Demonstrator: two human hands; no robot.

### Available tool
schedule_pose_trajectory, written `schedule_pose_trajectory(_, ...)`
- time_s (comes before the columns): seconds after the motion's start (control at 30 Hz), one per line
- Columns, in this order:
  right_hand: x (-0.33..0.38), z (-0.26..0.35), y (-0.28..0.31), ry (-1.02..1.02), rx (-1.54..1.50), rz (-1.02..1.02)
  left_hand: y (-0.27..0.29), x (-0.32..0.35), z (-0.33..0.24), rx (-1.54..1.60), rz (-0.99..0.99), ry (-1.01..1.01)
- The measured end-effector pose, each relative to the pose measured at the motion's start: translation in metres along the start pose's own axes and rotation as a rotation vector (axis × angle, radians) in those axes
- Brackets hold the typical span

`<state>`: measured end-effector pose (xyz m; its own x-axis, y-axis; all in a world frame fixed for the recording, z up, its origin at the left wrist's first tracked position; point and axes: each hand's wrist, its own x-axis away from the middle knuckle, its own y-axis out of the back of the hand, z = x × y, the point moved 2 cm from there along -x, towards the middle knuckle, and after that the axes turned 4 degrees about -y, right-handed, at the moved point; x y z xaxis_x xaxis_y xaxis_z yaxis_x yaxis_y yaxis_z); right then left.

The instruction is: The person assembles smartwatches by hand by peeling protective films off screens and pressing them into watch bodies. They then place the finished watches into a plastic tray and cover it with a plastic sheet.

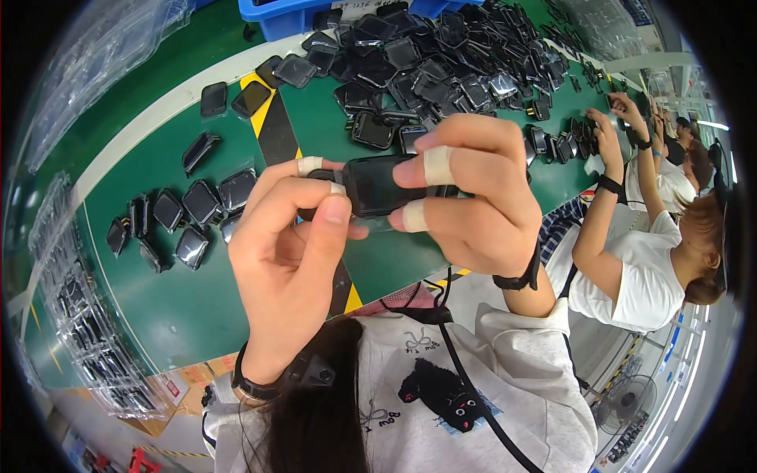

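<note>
both hands, left hand [288, 252] and right hand [473, 201], grasp one black screen module [377, 185] above the green counter [181, 307]; taped fingertips should pinch edges only, keeping the glass unsmudged.

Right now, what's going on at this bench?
A person holds one small black screen part up in both hands over a green table. The left hand pinches its left end; the right hand, with taped fingertips, grips the right side. A big heap of similar black parts lies further back, and a smaller group sits to the left. Clear plastic trays line the left edge. Other workers handle parts on the right.
</note>
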<state>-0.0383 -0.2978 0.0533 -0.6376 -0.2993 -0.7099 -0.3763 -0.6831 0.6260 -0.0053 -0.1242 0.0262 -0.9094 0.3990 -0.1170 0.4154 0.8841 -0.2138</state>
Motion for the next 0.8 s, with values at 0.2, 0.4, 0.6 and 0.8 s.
schedule_pose_trajectory(0.2,0.004,-0.002,-0.001,0.03,-0.028,-0.091,-0.001,0.004,0.007,0.197,-0.012,0.021)
schedule_pose_trajectory(0.4,0.004,0.003,0.003,-0.013,-0.04,-0.1,0.008,0.006,0.008,0.221,-0.017,0.03)
schedule_pose_trajectory(0.6,0.006,0.012,0.001,-0.22,-0.336,-0.116,0.009,0.012,0.014,0.243,0.016,0.029)
schedule_pose_trajectory(0.8,-0.001,0.023,0.0,-0.59,-0.44,-0.008,0.001,0.017,0.012,0.326,0.111,0.038)
